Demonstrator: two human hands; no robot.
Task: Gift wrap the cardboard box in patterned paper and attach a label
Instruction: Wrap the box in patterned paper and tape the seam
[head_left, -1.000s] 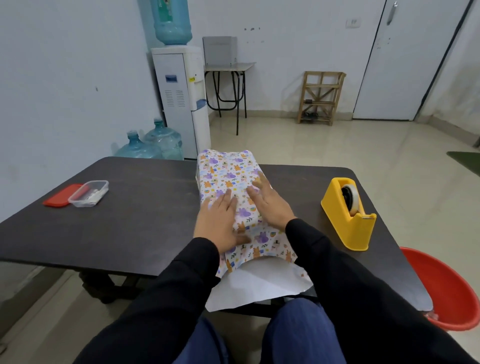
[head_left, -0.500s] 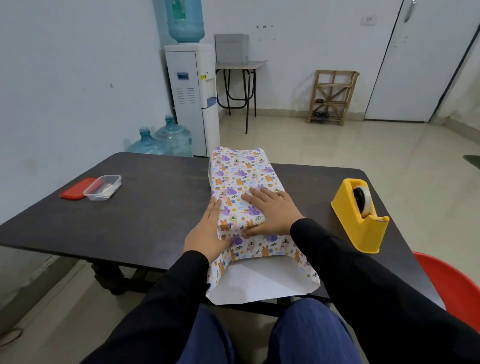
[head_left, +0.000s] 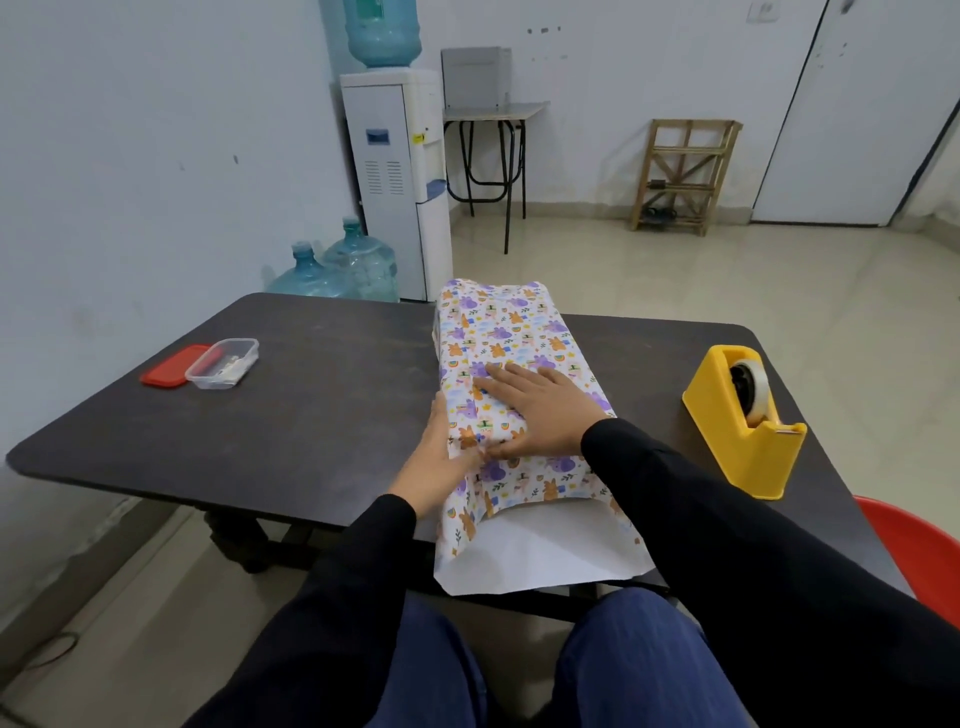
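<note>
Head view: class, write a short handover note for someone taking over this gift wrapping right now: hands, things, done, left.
Left hand: open, pressing the paper against the covered box's left side.
Right hand: open, flat on top, holding the overlap down.
Patterned paper: wrapped round the box mid-table; near end open, white inside showing.
Tape dispenser: on the table to the right, untouched.
Done: paper folded over the box.
Left: tape the seam, close both ends, attach the label; no label plainly visible.
</note>
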